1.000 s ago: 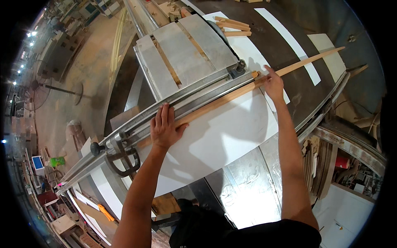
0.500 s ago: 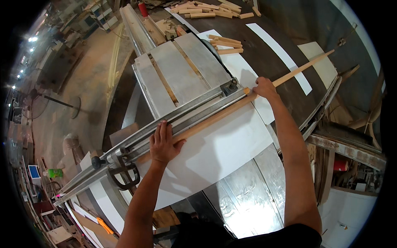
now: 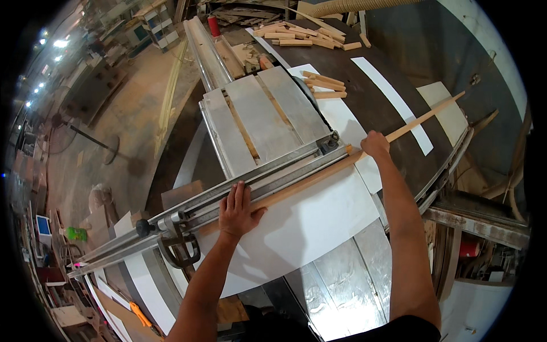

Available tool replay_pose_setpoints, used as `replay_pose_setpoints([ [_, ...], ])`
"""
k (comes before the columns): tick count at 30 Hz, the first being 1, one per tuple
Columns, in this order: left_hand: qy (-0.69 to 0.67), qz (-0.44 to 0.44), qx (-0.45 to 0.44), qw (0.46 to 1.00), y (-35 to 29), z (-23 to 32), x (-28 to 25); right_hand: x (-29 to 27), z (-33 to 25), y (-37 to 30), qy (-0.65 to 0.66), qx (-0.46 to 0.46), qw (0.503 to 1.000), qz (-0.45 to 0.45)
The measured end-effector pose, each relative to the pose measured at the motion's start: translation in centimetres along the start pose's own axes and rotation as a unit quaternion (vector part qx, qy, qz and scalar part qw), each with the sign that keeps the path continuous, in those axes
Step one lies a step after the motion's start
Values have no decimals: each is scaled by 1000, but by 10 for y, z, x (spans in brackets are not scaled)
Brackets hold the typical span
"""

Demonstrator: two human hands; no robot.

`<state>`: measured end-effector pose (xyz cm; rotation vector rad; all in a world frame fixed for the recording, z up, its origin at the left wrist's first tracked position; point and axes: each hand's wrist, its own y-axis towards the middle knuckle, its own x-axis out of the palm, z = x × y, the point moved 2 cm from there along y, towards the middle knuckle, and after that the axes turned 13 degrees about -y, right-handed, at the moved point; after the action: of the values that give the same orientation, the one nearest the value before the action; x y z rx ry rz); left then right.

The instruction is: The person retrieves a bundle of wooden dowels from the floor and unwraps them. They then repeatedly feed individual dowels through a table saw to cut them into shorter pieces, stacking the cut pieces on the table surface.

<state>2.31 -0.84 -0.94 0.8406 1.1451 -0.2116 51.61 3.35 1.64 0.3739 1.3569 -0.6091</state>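
Note:
A long wooden strip lies along the near side of a metal fence, crossing the table diagonally. My left hand rests over the fence, fingers across the metal and thumb on the near side of the strip, pressing the two together. Farther right, my right hand is closed around the strip, just past the fence's end stop. The strip's far end sticks out beyond that hand. Under the strip is a large white sheet. A black-handled clamp sits on the fence left of my left hand.
Short wooden pieces lie beyond the fence, with a bigger heap at the back. A grooved metal sliding table stands behind the fence. An orange-handled tool lies at lower left; a floor fan stands farther left.
The view has shifted, so the whole scene sits lower and more to the right. My right hand's fingers are drawn in tighter on the strip. My left hand keeps its place on the fence.

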Motion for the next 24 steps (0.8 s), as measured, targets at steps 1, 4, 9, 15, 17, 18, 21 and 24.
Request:
replay_pose_setpoints([
  [1,-4,4,4,1000,2,1,1,4,10,1,53,2,999,11],
  [4,-6,9,3,1000,-2,-2,2,-4,13,-19,233,1,972,16],
  [9,-20,12,0,1000,-3,-2,2,32,25,-138,445,-74,879,-154],
  [15,-19,11,-5,1000,-4,-4,2,34,5,-277,439,-128,841,-288],
  [17,-15,7,-7,1000,-1,-1,2,55,16,-301,333,-191,853,-353],
  [18,-12,10,-3,1000,-2,-1,2,48,13,-311,298,-253,841,-372],
  [21,-17,0,-6,1000,-3,-2,3,27,12,-324,214,-373,817,-385],
  [24,-26,1,-6,1000,-1,-2,5,23,71,-256,271,-314,860,-296],
])
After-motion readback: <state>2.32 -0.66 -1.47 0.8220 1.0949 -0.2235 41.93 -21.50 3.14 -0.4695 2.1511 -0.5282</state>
